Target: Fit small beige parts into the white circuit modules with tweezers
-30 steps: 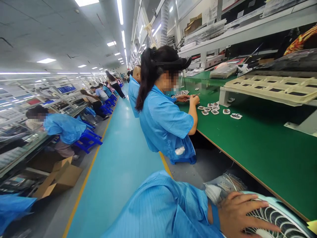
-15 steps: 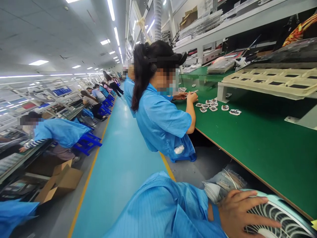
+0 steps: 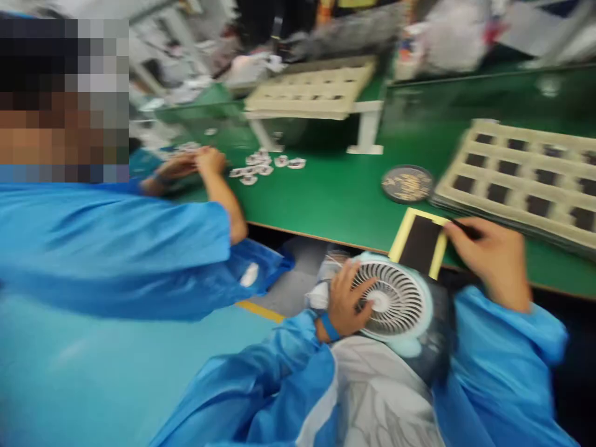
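Note:
My left hand (image 3: 349, 301) lies with spread fingers on the front grille of a small light-blue fan (image 3: 412, 338), which is in my lap. My right hand (image 3: 498, 257) is closed around a thin black tool (image 3: 465, 228), its exact kind blurred. The tool's tip is at the upper right corner of a yellow-edged piece with a dark centre (image 3: 419, 242), at the table's front edge. Behind that piece a round dark dish (image 3: 407, 184) holds small tan pieces, too blurred to name.
A cream tray (image 3: 526, 186) with dark squares in its pockets lies at the right. Another cream tray (image 3: 310, 90) rests on a white stand (image 3: 367, 127). Small white parts (image 3: 256, 164) lie on the green table (image 3: 321, 192). A co-worker in blue (image 3: 139, 248) sits close at the left.
My view has swung right and down to the table. My right hand, the black tool, the yellow-edged piece and the round dish have come into view. My left hand stays on the fan.

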The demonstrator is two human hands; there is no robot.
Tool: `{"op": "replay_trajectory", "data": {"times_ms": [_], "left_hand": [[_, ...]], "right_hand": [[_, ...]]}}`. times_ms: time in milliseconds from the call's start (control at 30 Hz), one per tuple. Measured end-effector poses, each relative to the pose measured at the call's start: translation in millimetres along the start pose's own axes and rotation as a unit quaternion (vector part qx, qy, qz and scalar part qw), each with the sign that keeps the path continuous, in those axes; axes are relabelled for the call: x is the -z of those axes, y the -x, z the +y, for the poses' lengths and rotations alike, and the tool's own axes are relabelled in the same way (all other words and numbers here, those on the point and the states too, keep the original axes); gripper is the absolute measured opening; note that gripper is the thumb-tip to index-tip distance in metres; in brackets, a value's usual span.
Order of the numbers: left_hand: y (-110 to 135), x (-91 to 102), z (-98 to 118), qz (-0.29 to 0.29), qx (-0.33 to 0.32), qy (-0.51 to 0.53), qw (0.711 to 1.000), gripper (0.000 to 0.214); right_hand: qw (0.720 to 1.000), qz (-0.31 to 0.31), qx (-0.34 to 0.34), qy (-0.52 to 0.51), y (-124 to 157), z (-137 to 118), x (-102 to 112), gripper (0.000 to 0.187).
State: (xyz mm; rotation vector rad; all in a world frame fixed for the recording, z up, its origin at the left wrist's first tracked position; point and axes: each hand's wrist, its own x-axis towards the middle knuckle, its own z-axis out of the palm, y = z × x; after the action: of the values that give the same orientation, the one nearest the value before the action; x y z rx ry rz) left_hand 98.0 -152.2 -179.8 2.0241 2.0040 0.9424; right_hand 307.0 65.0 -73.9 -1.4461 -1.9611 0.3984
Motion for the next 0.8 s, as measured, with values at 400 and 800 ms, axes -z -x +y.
{"op": "replay_trajectory", "data": {"times_ms": [400, 800], "left_hand": [[-30, 1.6, -1, 0.045, -0.026, 0.055, 0.997, 0.033], [-31, 4.3, 4, 0.034, -0.017, 0.061, 0.997, 0.032]], "right_hand": [[0.999, 0.002, 0.029, -0.018, -8, 16, -8, 0.025], [1.0, 0.005, 0.025, -0.008, -7, 17, -8, 0.028]]}}
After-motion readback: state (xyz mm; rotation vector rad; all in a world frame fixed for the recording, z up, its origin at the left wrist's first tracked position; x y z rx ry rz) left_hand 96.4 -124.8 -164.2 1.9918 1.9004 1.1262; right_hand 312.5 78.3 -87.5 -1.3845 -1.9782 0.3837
